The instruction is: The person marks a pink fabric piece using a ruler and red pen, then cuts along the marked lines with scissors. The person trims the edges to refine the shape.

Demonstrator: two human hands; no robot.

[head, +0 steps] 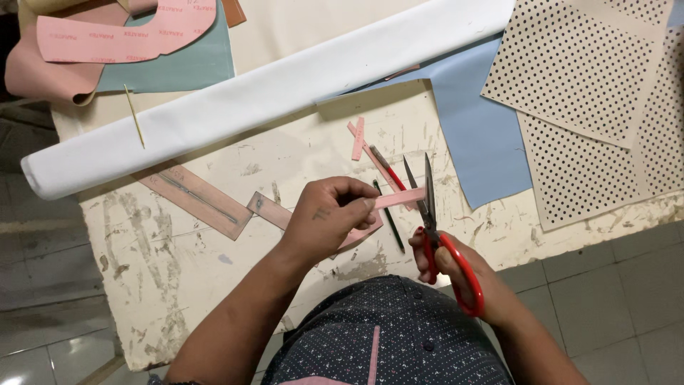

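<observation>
My left hand [333, 216] pinches a narrow pink strip [399, 199] and holds it level above the worn white table [178, 242]. My right hand [449, 269] grips red-handled scissors [436, 228]. Their blades are open around the strip's free end. Under my left hand lies a larger pink piece [363, 235]. Another thin pink strip [374, 353] rests on my dark dotted shirt at the bottom.
A white fabric roll [271, 89] lies diagonally across the table. Blue sheet [484, 135] and dotted beige sheets [591, 93] sit right. Pink pattern pieces [121, 32] are top left. Brown strips [192, 196], pink offcuts [358, 139] and a dark pen [388, 217] lie nearby.
</observation>
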